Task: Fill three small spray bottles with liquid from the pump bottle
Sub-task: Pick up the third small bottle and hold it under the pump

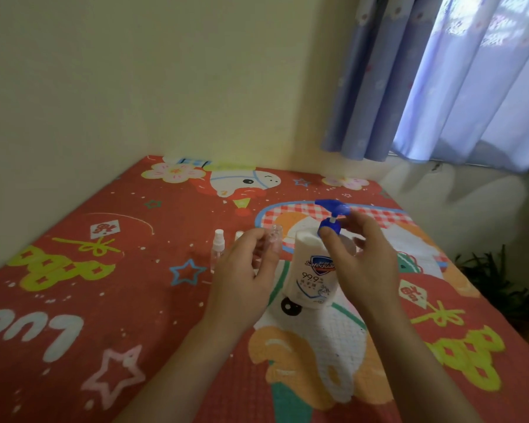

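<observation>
**Pump bottle and spray bottles on a patterned bench, two hands at work**

The bench [74, 270] abuts walls at its left and far edges; its right edge runs beside a curtain [455, 87] and a plant [495, 279]. Open surface lies left of and in front of the hands. The pump bottle [313, 270] stands near centre, long axis roughly upright, its blue pump head [333, 207] with the spout pointing left. The right hand [364, 261] curls round the bottle's collar: a closed grip. The left hand [245, 276] pinches a clear small spray bottle [274, 239], upright, just left of the pump bottle. A capped spray bottle [218, 248] stands upright beyond the left hand; another [239, 236] is mostly hidden.
</observation>
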A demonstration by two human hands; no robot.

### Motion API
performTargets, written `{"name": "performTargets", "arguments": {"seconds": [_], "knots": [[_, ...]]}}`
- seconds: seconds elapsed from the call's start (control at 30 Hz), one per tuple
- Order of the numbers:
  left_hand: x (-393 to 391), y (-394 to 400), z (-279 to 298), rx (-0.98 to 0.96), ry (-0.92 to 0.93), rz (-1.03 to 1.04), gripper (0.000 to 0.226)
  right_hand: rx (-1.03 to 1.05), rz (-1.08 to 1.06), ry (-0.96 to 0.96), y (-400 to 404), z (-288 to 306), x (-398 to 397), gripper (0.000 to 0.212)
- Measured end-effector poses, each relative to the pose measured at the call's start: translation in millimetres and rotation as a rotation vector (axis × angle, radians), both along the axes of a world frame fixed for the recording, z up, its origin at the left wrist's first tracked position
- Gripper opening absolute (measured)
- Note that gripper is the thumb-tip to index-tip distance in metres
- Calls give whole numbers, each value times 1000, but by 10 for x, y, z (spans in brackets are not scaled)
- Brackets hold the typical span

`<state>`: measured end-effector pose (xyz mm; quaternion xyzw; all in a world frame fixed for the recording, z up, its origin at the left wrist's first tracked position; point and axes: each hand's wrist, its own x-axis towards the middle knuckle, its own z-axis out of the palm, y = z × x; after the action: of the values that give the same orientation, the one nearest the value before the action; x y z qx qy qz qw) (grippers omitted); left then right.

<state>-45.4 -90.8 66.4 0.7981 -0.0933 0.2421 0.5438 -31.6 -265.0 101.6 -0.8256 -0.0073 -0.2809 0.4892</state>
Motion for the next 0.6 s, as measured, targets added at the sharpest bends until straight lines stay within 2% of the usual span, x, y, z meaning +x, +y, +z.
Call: {"name": "performTargets", "arguments": {"seconds": [0.13, 0.6], "knots": [[16, -46, 24, -11, 1, -11, 29, -64, 63, 73, 4, 35, 45, 27], [-15, -65, 77, -19, -24, -88, 26, -105, 164, 21, 31, 34, -274, 21]]}}
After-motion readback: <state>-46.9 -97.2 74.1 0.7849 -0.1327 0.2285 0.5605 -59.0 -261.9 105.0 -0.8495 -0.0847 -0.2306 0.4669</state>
